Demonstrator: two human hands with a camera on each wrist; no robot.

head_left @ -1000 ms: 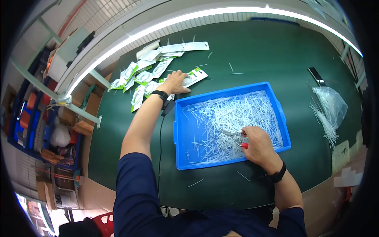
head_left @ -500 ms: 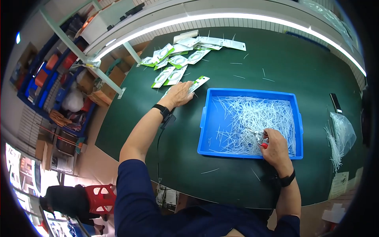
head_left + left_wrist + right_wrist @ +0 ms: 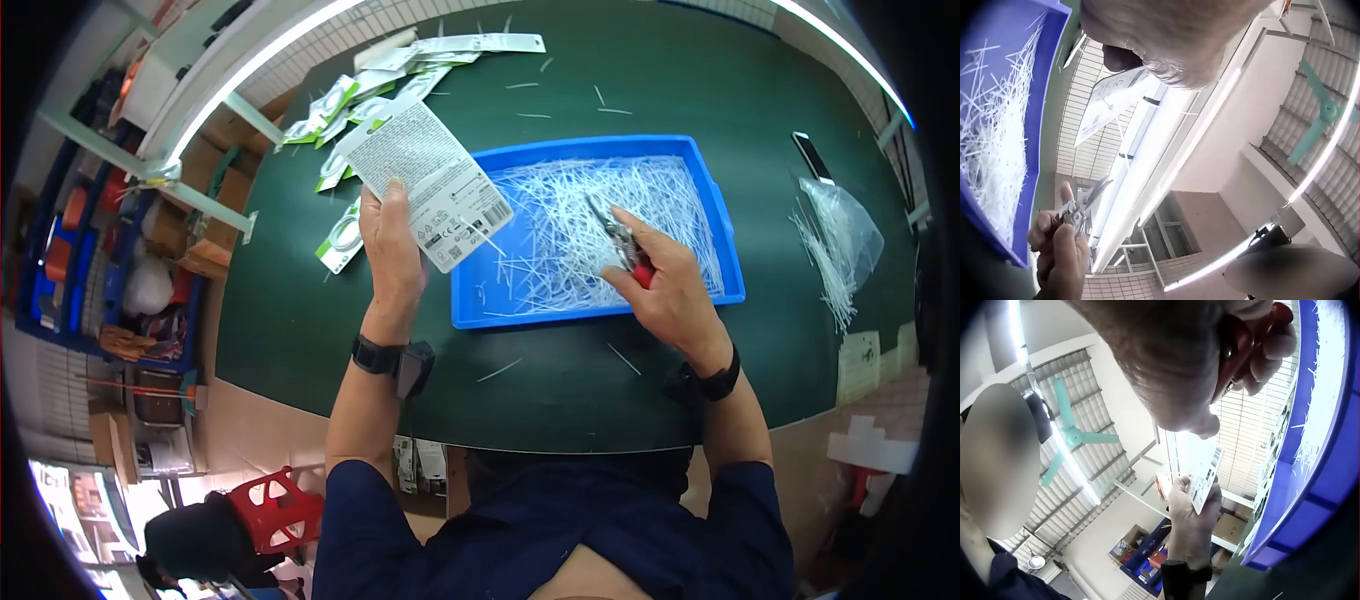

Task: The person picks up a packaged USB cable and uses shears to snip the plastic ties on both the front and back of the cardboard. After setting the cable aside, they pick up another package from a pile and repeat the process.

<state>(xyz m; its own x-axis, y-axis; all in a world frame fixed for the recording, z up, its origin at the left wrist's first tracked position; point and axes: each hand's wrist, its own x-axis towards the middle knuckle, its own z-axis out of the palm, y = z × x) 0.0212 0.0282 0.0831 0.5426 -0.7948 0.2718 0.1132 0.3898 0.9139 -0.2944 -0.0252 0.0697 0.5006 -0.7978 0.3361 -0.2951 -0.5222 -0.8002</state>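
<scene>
The left hand (image 3: 392,250) has its grip clamped on a white packaged card (image 3: 428,183), raised above the near-left corner of the blue tray (image 3: 590,305). The right hand (image 3: 672,287) grips red-handled cutters (image 3: 622,243) over the white plastic strips (image 3: 600,225) in the tray. The step looks like bringing card and cutters together; the next move calls for lining the blades up with the card's tie

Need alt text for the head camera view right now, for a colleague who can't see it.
A person's left hand holds up a white printed package card while the right hand grips red-handled cutters over a blue tray of white plastic strips. More green-and-white packages lie at the far left of the dark green table.
</scene>
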